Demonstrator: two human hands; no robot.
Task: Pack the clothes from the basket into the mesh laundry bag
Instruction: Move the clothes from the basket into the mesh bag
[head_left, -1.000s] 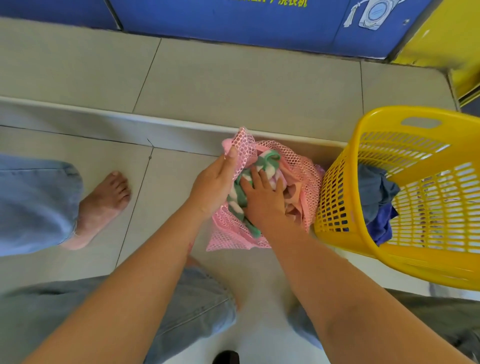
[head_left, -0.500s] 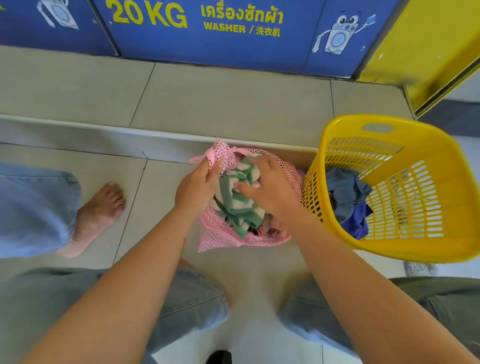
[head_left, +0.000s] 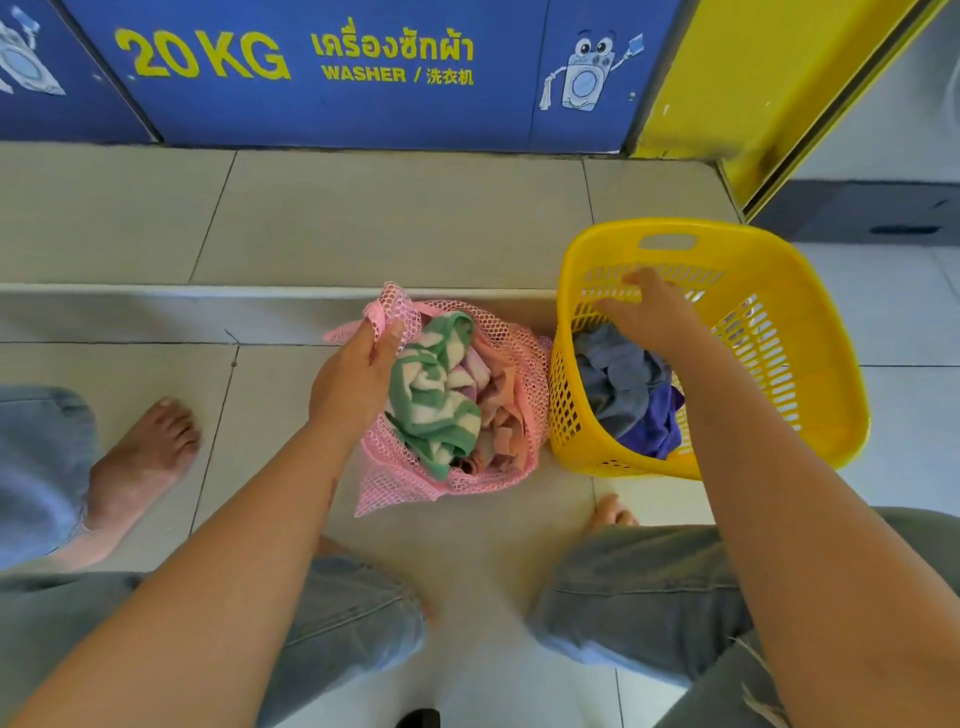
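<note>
Left hand (head_left: 358, 379) is pinching the rim of the pink mesh bag (head_left: 514, 358) on the floor, holding it open; green-striped cloth (head_left: 434, 395) is sitting inside. Right hand (head_left: 649, 317) is hovering, fingers spread and empty, over the blue clothes (head_left: 623, 384) in the yellow basket (head_left: 810, 332). Its forearm is hiding part of the pile.

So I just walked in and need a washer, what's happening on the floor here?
A person is packing laundry into a pink mesh bag. The left hand holds the bag's rim open; a green striped towel and pinkish clothes are already inside. The right hand is open and reaching into the yellow basket, over the blue clothes still left there.
</note>
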